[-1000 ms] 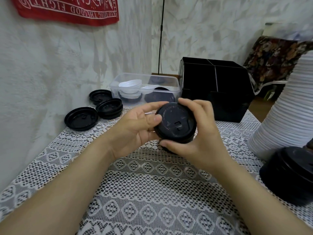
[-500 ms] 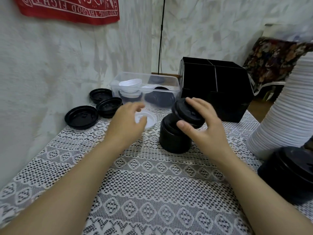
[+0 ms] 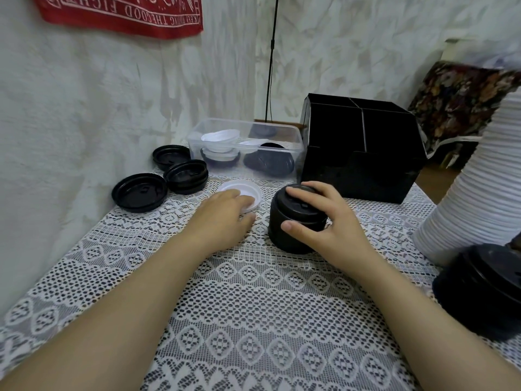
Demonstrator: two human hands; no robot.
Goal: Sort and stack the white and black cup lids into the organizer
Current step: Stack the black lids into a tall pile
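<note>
At a lace-covered table (image 3: 253, 306), we look down on a person's two bare forearms reaching toward the work. The right hand (image 3: 324, 221) is clamped on a short stack of black lids (image 3: 290, 235) standing on the cloth in the middle of the table, with the fingers curled over its top and the thumb pressed to its near side. The left hand (image 3: 222, 215) lies palm down, fingers together, on the near edge of a single white lid (image 3: 242, 189) just left of that stack; we cannot tell whether it grips the rim. Directly behind the stack stands the black organizer (image 3: 363, 153), its dividers marking off compartments whose contents we cannot make out. To its left a clear plastic bin (image 3: 284, 132) holds a jumble of white and black lids. Three lots of loose black lids (image 3: 139, 192) lie along the wall at far left, rims up, one of them several lids deep. On the right a tall column of white lids (image 3: 465, 187) leans into view, crowding that edge, with another black stack (image 3: 485, 292) at its foot, nearest us. A red banner (image 3: 121, 15) hangs on the wall above, and a thin black cable (image 3: 270, 57) runs down behind the bin.
</note>
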